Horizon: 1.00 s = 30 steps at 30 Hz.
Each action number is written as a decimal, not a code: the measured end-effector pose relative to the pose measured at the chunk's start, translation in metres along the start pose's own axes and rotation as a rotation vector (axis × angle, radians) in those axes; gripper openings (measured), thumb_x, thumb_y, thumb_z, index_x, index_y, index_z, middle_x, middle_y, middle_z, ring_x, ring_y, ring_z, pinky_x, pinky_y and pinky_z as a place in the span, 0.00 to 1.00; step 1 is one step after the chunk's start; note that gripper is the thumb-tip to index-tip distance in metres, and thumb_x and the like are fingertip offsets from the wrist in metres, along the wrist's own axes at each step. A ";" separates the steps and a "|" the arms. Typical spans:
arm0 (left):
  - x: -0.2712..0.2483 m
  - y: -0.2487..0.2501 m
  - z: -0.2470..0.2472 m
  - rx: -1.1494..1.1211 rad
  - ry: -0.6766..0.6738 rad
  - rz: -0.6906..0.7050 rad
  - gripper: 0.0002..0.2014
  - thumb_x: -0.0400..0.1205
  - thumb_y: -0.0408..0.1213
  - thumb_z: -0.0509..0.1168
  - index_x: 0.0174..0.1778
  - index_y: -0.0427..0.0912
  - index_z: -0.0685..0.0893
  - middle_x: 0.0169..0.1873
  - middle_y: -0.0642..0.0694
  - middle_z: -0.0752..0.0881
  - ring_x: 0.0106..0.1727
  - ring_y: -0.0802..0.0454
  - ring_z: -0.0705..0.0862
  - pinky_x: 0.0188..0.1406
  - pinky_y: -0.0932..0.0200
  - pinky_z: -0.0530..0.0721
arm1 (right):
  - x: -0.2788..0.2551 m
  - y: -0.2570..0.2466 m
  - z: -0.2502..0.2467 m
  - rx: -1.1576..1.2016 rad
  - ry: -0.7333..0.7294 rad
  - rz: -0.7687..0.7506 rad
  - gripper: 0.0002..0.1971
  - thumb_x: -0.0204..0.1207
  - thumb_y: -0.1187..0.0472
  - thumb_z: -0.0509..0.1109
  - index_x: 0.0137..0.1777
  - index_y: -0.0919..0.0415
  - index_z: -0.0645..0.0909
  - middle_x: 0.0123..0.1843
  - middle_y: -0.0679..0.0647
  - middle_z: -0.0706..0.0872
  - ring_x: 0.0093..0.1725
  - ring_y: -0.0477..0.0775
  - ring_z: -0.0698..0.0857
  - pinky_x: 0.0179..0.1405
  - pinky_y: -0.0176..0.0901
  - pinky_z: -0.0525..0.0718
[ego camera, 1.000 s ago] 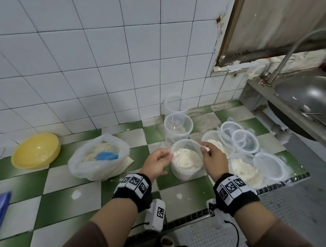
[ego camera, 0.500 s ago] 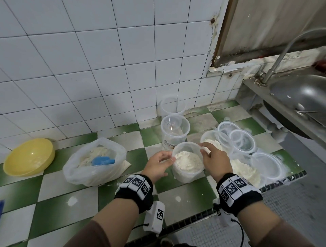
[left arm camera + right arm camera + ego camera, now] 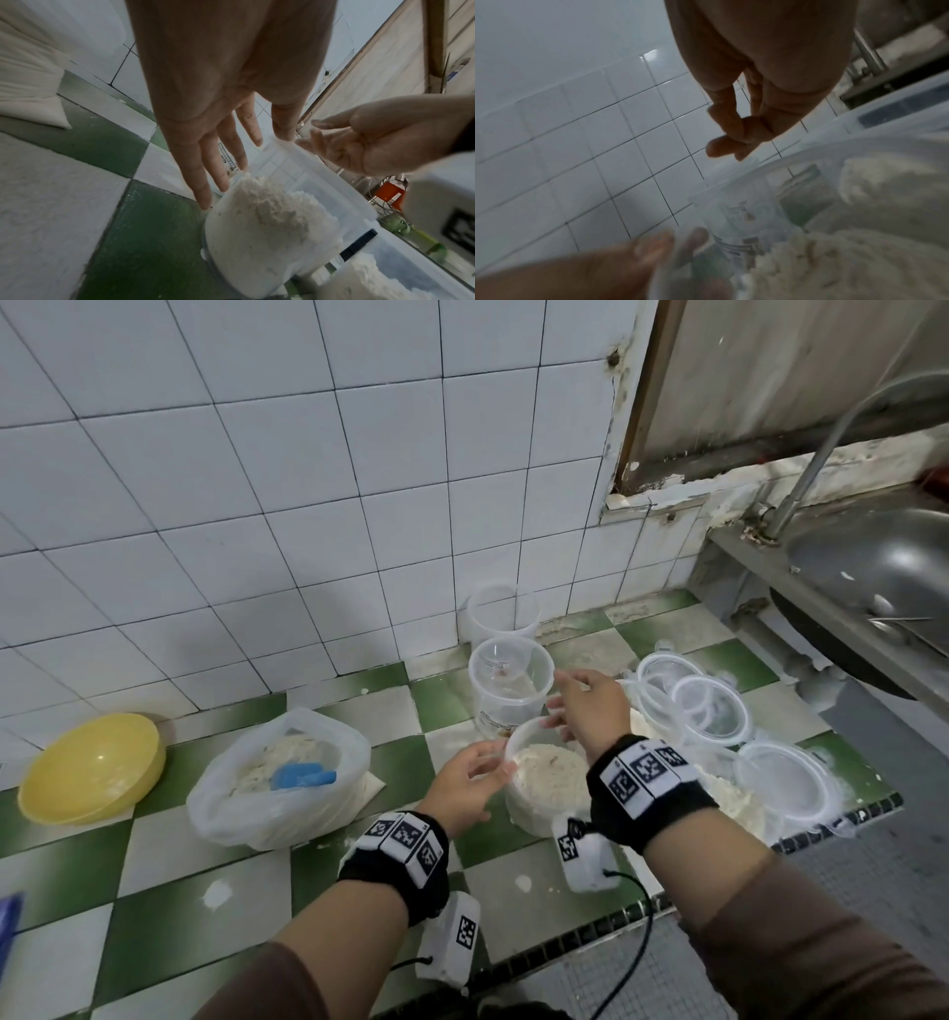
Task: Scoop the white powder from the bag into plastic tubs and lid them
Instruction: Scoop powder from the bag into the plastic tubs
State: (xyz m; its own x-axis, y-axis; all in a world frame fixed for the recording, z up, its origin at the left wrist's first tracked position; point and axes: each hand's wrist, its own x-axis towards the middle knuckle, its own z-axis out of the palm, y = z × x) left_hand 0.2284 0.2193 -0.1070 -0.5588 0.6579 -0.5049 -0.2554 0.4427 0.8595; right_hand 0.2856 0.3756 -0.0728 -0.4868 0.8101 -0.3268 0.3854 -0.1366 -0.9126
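Right hand (image 3: 590, 711) lifted off rim, now above filled clear plastic tub of white powder (image 3: 547, 775), fingers loose, gripping nothing, likely heading for clear round lids (image 3: 706, 711). Left hand (image 3: 464, 785) open, fingers straight against tub's side, steadying it on green-white checkered tabletop (image 3: 169, 875).

Bag (image 3: 277, 778) left of filled tub (image 3: 547, 780); bowl (image 3: 92, 767) further left; empty tub (image 3: 511, 683) behind; lids (image 3: 708, 708) right

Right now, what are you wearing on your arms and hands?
Bare hands. Brown sleeves cover both forearms. Each wrist has a black band with white tags printed with black square codes. A white camera box hangs under each wrist, with a black cable.
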 end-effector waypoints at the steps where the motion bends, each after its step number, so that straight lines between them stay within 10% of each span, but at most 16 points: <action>1: 0.000 0.000 0.000 0.001 0.003 -0.003 0.12 0.83 0.44 0.66 0.62 0.54 0.76 0.57 0.54 0.80 0.66 0.46 0.80 0.56 0.46 0.84 | 0.005 0.000 0.003 0.050 -0.021 0.046 0.20 0.81 0.55 0.64 0.69 0.63 0.74 0.42 0.59 0.86 0.25 0.52 0.86 0.15 0.37 0.72; 8: -0.002 -0.003 0.000 0.012 0.009 -0.025 0.19 0.82 0.46 0.67 0.69 0.50 0.76 0.60 0.52 0.81 0.66 0.47 0.80 0.56 0.48 0.84 | 0.031 0.009 0.017 0.018 -0.108 0.224 0.25 0.81 0.56 0.64 0.75 0.64 0.66 0.33 0.62 0.89 0.37 0.64 0.88 0.15 0.38 0.69; 14: -0.001 -0.002 0.000 0.086 -0.004 -0.026 0.21 0.83 0.48 0.65 0.72 0.49 0.74 0.65 0.48 0.80 0.67 0.47 0.78 0.57 0.48 0.84 | 0.024 0.004 0.018 0.139 -0.164 0.268 0.20 0.84 0.66 0.59 0.75 0.60 0.67 0.41 0.65 0.87 0.17 0.45 0.84 0.08 0.29 0.64; 18: -0.002 -0.004 0.001 0.089 0.004 -0.025 0.21 0.83 0.48 0.64 0.72 0.49 0.74 0.67 0.48 0.79 0.68 0.47 0.77 0.55 0.49 0.86 | 0.025 0.006 0.018 0.194 -0.129 0.289 0.17 0.82 0.69 0.60 0.69 0.62 0.75 0.24 0.57 0.86 0.12 0.41 0.77 0.09 0.28 0.63; 30: -0.001 -0.003 0.001 0.045 0.083 0.022 0.20 0.84 0.48 0.62 0.72 0.52 0.74 0.68 0.48 0.79 0.65 0.49 0.79 0.55 0.51 0.84 | 0.011 0.006 0.008 0.353 -0.099 0.148 0.23 0.78 0.71 0.62 0.71 0.54 0.77 0.29 0.59 0.81 0.20 0.45 0.72 0.12 0.31 0.64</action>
State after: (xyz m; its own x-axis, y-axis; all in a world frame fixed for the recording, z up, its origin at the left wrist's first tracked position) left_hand 0.2306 0.2174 -0.1090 -0.6274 0.6160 -0.4763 -0.2076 0.4572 0.8648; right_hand 0.2767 0.3792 -0.0831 -0.5261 0.7106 -0.4672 0.1720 -0.4491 -0.8768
